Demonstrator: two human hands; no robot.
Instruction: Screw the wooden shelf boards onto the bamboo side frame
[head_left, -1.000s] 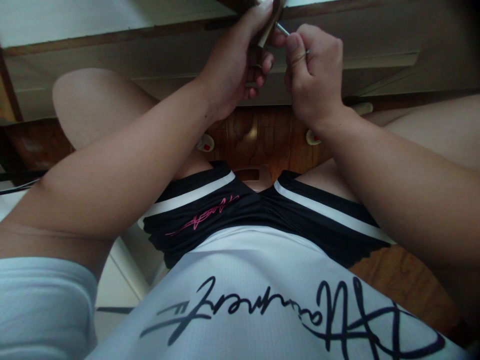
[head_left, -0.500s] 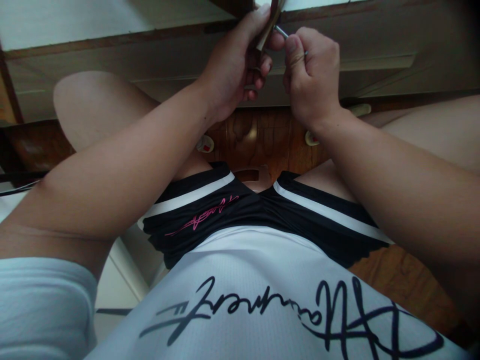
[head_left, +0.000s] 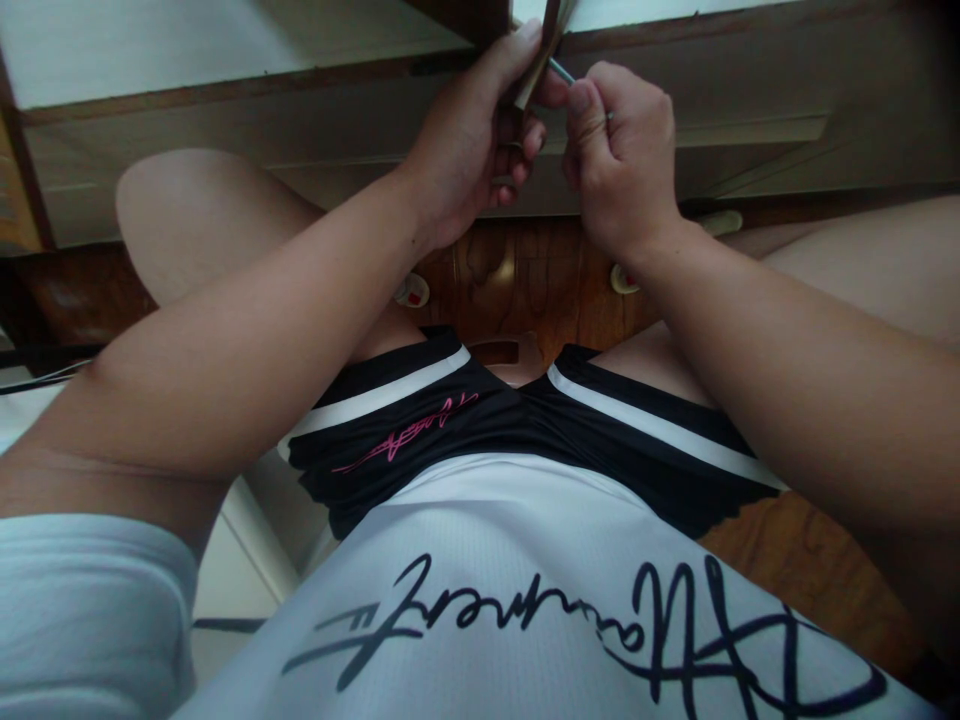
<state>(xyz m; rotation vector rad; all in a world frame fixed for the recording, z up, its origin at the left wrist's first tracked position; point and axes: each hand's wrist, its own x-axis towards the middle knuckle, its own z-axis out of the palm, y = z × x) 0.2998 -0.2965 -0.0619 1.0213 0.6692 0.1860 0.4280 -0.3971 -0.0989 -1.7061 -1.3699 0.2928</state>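
1. To do this well, I think that the thin brown strip (head_left: pixel 532 82) should be steady, so that the slim metal rod (head_left: pixel 562 72) meets it at one constant angle.
2. In my judgement the pressure must be small and even: the strip looks thin, and the rod could slip toward my left forefinger, which is just beside it.
3. My left hand (head_left: pixel 474 140) is half curled. It pinches the strip between thumb and forefinger; the other fingers are bent loosely below and do not make a fist.
4. My right hand (head_left: pixel 628 150) is clenched around the rod, with the thumb laid over it. A short part of the shaft comes out toward the strip, and a small end shows behind the thumb.
5. The strip is tilted between my two hands, near the edge of the white tabletop (head_left: pixel 187 45). I cannot tell whether the rod's tip touches it or enters it.
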